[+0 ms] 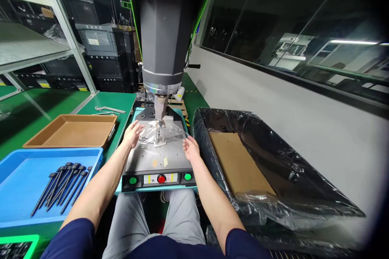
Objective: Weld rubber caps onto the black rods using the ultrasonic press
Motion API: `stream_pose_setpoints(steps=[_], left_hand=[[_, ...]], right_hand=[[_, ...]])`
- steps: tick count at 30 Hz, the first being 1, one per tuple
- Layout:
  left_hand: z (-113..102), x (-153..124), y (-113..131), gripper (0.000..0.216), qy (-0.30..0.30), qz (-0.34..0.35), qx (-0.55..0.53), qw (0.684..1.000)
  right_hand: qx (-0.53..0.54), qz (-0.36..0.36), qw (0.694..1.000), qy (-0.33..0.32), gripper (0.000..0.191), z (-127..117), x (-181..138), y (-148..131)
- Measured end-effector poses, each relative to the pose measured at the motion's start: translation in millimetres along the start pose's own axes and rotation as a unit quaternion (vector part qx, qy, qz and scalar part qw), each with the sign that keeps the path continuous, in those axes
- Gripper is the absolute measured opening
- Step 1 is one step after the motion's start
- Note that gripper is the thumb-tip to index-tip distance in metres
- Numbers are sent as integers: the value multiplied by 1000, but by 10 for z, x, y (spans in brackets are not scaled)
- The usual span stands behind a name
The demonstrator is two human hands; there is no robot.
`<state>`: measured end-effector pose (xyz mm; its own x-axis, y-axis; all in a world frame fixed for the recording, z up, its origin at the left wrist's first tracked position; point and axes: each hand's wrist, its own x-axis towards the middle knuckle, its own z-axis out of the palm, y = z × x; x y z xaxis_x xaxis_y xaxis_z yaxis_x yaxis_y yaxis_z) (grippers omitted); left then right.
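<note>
A clear plastic bag [154, 133] lies on the grey metal plate [158, 160] of a press machine, under the machine's narrow metal horn [160, 109]. My left hand [132, 133] rests at the bag's left edge, fingers loosely curled on the plastic. At the bag's right edge my right hand [191, 148] pinches the film. A small upright part inside the bag stands on a fixture [159, 139] right below the horn.
The machine's front panel has two green buttons [133, 180] and a red one [161, 179]. A blue tray [27, 186] with several black pins sits left, a brown tray [73, 131] behind it. A black-lined carton [243, 162] stands at the right.
</note>
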<state>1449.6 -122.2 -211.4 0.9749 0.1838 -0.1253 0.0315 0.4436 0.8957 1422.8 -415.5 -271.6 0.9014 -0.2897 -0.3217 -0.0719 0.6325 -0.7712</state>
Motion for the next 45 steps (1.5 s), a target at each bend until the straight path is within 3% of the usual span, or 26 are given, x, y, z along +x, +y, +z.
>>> stream_pose_setpoints(steps=[4,7,9,15,21,34,40,45], left_hand=[[92,131,136,43,9,101,73,992],[111,127,144,48,12,201,138,970],[94,105,86,57,14,220,177,959],[23,110,-96,78,-2,195,185,963],[15,55,-103,76,-11,193,178,965],[-19,-13,-183,71,-4,123,99,987],[-30,-137,-165,73,16,84,87,993],[-96,-174,-164,64,24,47,89,995]], right_hand=[[25,5,1000,13,26,76,77,-111],[37,-58,998,9,35,76,104,-117],[32,-71,997,16,43,51,103,-71],[25,-77,996,41,52,-23,93,35],[22,-116,992,44,53,-112,45,41],[-2,-79,996,27,51,-203,-56,108],[-73,-64,995,33,58,-249,-93,166],[-159,-110,979,58,64,-366,-156,213]])
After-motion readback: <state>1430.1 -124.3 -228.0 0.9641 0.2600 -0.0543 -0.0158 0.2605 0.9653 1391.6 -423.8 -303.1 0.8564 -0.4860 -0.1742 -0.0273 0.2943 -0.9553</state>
